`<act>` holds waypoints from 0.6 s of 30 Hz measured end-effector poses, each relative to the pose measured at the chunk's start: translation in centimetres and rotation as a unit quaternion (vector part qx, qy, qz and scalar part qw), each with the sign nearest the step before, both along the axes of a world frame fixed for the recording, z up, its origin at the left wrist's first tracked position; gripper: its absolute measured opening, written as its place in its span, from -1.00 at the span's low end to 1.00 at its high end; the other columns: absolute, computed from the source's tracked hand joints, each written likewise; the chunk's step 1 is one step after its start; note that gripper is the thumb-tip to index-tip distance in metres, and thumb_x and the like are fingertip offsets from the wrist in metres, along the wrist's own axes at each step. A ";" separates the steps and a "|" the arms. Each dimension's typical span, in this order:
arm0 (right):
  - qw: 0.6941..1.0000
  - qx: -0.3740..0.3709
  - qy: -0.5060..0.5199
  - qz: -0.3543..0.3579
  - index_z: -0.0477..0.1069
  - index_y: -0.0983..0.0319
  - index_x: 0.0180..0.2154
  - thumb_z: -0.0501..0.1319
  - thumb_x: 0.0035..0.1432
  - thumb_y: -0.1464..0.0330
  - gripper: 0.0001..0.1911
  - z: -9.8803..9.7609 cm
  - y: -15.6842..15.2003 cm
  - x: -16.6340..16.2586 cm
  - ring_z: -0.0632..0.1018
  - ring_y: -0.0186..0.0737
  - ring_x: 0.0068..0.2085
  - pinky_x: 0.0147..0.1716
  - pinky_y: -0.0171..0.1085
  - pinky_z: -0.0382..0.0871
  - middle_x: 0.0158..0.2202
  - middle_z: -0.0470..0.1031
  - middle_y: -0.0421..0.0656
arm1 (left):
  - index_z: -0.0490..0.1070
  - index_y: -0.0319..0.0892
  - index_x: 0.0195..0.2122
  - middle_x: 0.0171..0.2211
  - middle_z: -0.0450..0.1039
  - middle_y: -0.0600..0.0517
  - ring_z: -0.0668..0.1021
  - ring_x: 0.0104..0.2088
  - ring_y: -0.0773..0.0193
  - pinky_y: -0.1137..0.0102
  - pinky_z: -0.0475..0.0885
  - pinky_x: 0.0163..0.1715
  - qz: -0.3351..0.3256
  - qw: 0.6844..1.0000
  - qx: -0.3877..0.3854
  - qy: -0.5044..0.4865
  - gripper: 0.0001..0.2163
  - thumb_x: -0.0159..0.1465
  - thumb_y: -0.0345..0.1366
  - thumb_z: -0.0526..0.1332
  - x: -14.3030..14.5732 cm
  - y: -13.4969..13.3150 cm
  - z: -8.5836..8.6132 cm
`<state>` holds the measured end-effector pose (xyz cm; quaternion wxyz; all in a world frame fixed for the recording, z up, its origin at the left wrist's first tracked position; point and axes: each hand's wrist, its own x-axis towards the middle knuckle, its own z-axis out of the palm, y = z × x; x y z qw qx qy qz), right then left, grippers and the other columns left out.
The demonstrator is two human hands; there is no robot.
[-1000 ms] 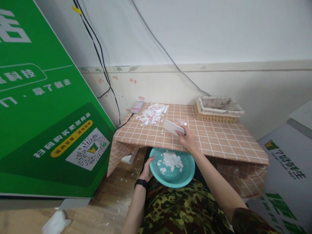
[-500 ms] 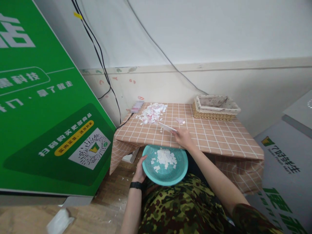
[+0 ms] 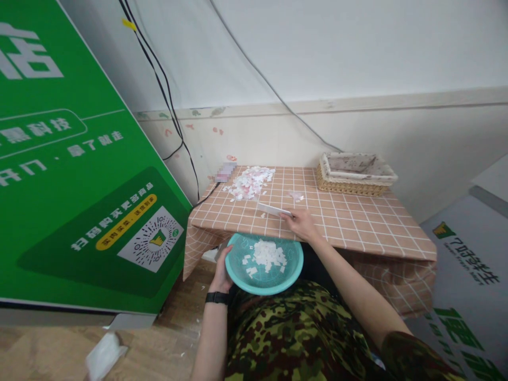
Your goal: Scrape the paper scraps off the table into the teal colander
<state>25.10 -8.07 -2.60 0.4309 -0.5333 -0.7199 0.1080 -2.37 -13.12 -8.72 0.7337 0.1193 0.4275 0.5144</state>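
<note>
My left hand (image 3: 222, 269) grips the left rim of a teal plastic strainer basket (image 3: 242, 283), held just below the table's front edge against my lap. Small white paper pieces (image 3: 270, 254) lie in the middle of it. Over the front of the table, my right hand (image 3: 302, 224) is closed on a thin, flat white card-like piece (image 3: 273, 210) that points left. Beyond its tip, a heap of white and pinkish paper scraps (image 3: 252, 182) spreads over the checked tablecloth (image 3: 349, 222).
A lined wicker basket (image 3: 356, 174) stands at the table's back right. Clear scraps (image 3: 296, 196) lie mid-table. Black cables (image 3: 169, 100) hang at the left, beside a green sign panel (image 3: 99, 201). A white bag (image 3: 103, 355) is on the floor.
The strainer has risen slightly and shifted a little left with my left hand. My right hand and the flat white piece have moved slightly right, the piece now lying closer to level.
</note>
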 end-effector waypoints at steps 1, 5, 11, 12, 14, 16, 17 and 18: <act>1.000 -0.009 -0.001 0.004 0.47 0.22 -0.46 0.07 0.14 0.16 -0.66 -0.1 0.0 0.0 0.34 -0.30 -0.56 -0.52 -0.31 0.15 -0.60 0.37 -0.22 | 0.50 -0.30 -0.33 -0.44 0.59 -0.11 0.59 -0.28 0.06 0.22 0.45 -0.19 0.000 1.000 0.001 0.000 -0.79 0.09 -0.27 0.21 0.0 0.0 0.1; 0.999 -0.024 0.017 -0.033 0.36 0.23 -0.63 0.07 0.13 0.10 -0.56 -0.2 0.3 0.2 0.27 -0.34 -0.62 -0.60 -0.32 0.08 -0.70 0.26 -0.25 | 0.50 -0.30 -0.33 -0.40 0.60 -0.12 0.60 -0.30 0.06 0.22 0.45 -0.18 -0.004 1.000 0.006 -0.002 -0.79 0.09 -0.27 0.21 0.0 0.1 0.4; 0.999 -0.014 -0.016 0.042 0.52 0.18 -0.28 0.08 0.14 0.24 -0.73 0.1 -0.7 -0.2 0.52 -0.18 -0.39 -0.37 -0.25 0.33 -0.35 0.57 -0.14 | 0.50 -0.32 -0.32 -0.45 0.59 -0.10 0.60 -0.33 0.08 0.23 0.44 -0.18 -0.019 1.000 0.013 -0.003 -0.78 0.10 -0.26 0.22 -0.1 0.1 0.8; 0.998 -0.017 -0.018 0.056 0.52 0.15 -0.24 0.08 0.14 0.26 -0.73 0.1 -1.2 -0.4 0.54 -0.16 -0.33 -0.32 -0.22 0.35 -0.28 0.57 -0.14 | 0.50 -0.31 -0.32 -0.46 0.59 -0.10 0.60 -0.33 0.08 0.23 0.44 -0.18 -0.021 1.000 0.015 -0.002 -0.78 0.10 -0.26 0.22 -0.2 0.1 0.8; 0.997 -0.022 -0.022 0.076 0.51 0.09 -0.19 0.07 0.14 0.31 -0.72 0.1 -2.4 -0.9 0.55 -0.12 -0.24 -0.25 -0.18 0.38 -0.20 0.55 -0.16 | 0.50 -0.30 -0.32 -0.47 0.58 -0.09 0.60 -0.33 0.07 0.23 0.44 -0.19 -0.022 1.000 0.018 0.001 -0.79 0.09 -0.26 0.22 -0.2 0.1 0.9; 0.994 -0.019 -0.027 0.105 0.49 0.04 -0.15 0.06 0.14 0.36 -0.70 0.0 -3.7 -1.5 0.55 -0.13 -0.18 -0.19 -0.17 0.39 -0.16 0.54 -0.19 | 0.51 -0.30 -0.31 -0.47 0.58 -0.09 0.60 -0.34 0.07 0.23 0.44 -0.20 -0.024 0.999 0.022 0.004 -0.78 0.09 -0.26 0.22 -0.3 0.1 0.9; 0.992 -0.015 -0.028 0.123 0.48 0.04 -0.14 0.06 0.13 0.37 -0.69 0.0 -4.2 -1.8 0.55 -0.15 -0.18 -0.18 -0.18 0.39 -0.15 0.54 -0.20 | 0.51 -0.30 -0.31 -0.46 0.59 -0.09 0.60 -0.35 0.08 0.24 0.44 -0.20 -0.024 0.999 0.024 0.004 -0.78 0.10 -0.25 0.22 -0.4 0.1 0.9; 0.990 -0.011 -0.026 0.141 0.48 0.04 -0.13 0.06 0.13 0.38 -0.68 0.1 -4.6 -2.0 0.55 -0.16 -0.17 -0.18 -0.19 0.39 -0.15 0.54 -0.20 | 0.51 -0.30 -0.31 -0.44 0.59 -0.10 0.60 -0.36 0.09 0.25 0.44 -0.21 -0.026 0.999 0.025 0.003 -0.77 0.10 -0.25 0.22 -0.4 0.2 0.9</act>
